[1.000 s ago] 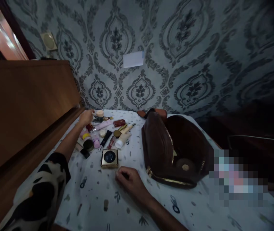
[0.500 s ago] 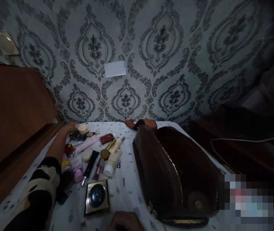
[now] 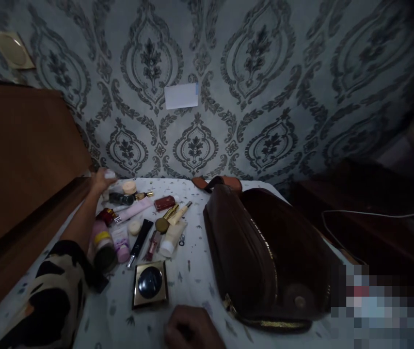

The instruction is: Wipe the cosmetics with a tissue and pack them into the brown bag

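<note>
From afar, my left hand (image 3: 100, 183) pinches a white thing (image 3: 110, 173) at the table's (image 3: 194, 288) far left, likely because it's small. My right hand (image 3: 193, 328) is curled near the compact (image 3: 150, 284), nothing showing. The bag (image 3: 238, 252) gapes, I guess because it's unzipped.

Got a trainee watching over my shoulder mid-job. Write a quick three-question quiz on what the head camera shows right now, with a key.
1. Multiple choice: which is nearer the square gold compact?
a) the left hand
b) the right hand

2. True or false: the brown bag is zipped shut.

3. Short answer: what do the fingers of the left hand hold?

Key:
1. b; it is curled just in front of the compact.
2. False; the bag gapes open.
3. A small pale thing, too blurred to name.
</note>
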